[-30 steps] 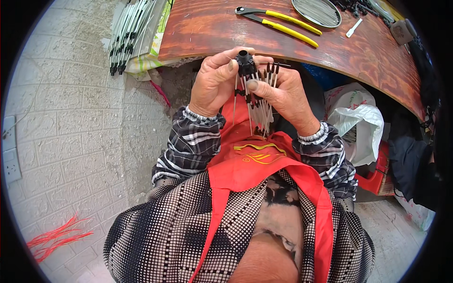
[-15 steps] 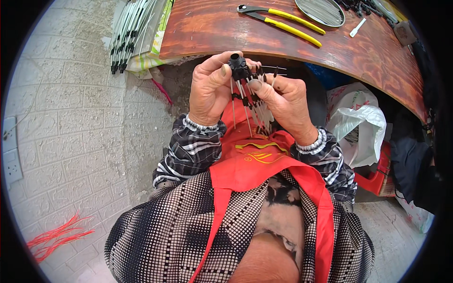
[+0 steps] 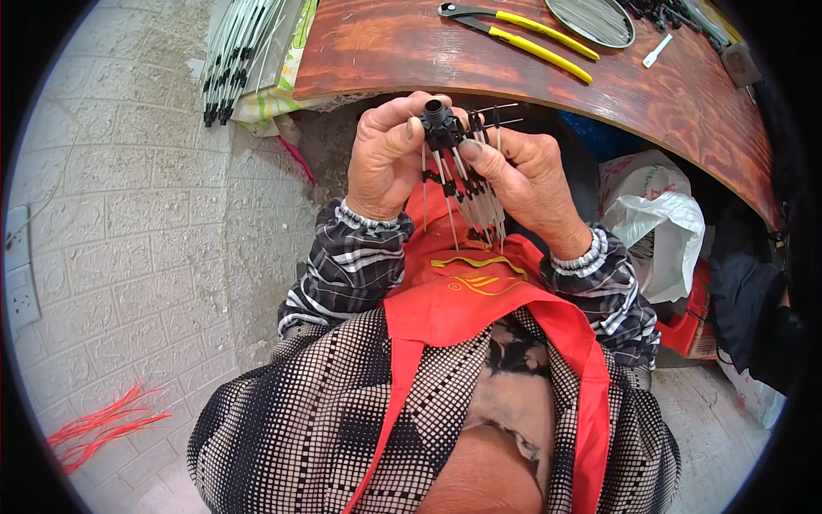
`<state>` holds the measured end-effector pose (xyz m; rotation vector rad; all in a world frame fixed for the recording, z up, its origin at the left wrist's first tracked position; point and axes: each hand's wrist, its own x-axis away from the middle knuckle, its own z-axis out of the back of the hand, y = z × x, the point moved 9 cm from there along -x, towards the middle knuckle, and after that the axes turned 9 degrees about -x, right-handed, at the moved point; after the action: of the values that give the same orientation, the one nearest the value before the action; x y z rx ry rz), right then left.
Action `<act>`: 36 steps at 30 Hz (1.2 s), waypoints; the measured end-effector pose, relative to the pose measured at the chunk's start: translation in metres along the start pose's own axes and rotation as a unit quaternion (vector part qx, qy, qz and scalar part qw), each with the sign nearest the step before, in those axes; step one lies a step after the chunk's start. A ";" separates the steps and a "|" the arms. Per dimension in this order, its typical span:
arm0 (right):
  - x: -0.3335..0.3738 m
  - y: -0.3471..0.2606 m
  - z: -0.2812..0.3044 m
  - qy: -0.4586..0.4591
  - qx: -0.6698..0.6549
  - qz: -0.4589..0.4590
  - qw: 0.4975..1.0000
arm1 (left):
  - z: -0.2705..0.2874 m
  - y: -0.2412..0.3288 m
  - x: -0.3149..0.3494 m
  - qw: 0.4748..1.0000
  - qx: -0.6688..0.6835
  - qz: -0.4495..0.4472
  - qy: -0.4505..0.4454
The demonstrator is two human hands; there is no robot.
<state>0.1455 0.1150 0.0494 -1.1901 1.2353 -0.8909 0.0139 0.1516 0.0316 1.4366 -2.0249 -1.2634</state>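
Observation:
A black threaded plastic hub (image 3: 441, 128) of what looks like an umbrella frame stands upright between my hands. Several thin pale ribs with black joints (image 3: 471, 201) hang from it over my lap. My left hand (image 3: 385, 163) is closed on the hub, its thumb against the near side. At the hub's right side, the thumb and fingers of my right hand (image 3: 527, 176) pinch a rib by its black end piece. A few thin metal rods stick out to the right above those fingers. The exact joint under my right thumb is hidden.
On the reddish wooden table (image 3: 377, 64) lie yellow-handled pliers (image 3: 539, 51), a round dish of thin metal pins (image 3: 591, 21) and a small white tool (image 3: 657, 51). Finished-looking rib bundles (image 3: 231, 77) lean at the left. A white plastic bag (image 3: 659, 223) stands below the table, right.
Both hands and the frame have shifted slightly right in the picture, as has the table. The right hand's rods tilt up a little more. Each hand keeps its grip.

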 end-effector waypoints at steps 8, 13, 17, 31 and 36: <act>-0.001 0.005 -0.002 -0.039 -0.025 -0.009 0.999 | -0.005 0.002 -0.002 0.999 0.001 -0.004 -0.038; -0.002 0.009 0.000 -0.016 -0.025 -0.004 1.000 | -0.002 -0.002 -0.003 1.000 0.020 0.018 0.004; -0.005 -0.003 0.003 0.010 0.026 0.018 0.999 | -0.001 -0.004 -0.009 0.999 0.023 0.027 0.016; -0.008 -0.025 -0.002 -0.010 0.107 0.039 0.993 | -0.008 0.001 -0.015 0.996 0.062 0.057 -0.025; -0.006 -0.017 -0.003 -0.030 0.082 0.038 0.995 | -0.006 0.001 -0.013 0.996 0.050 0.055 -0.045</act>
<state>0.1434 0.1168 0.0676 -1.0261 1.1287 -0.8773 0.0228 0.1606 0.0386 1.3126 -2.2236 -1.2159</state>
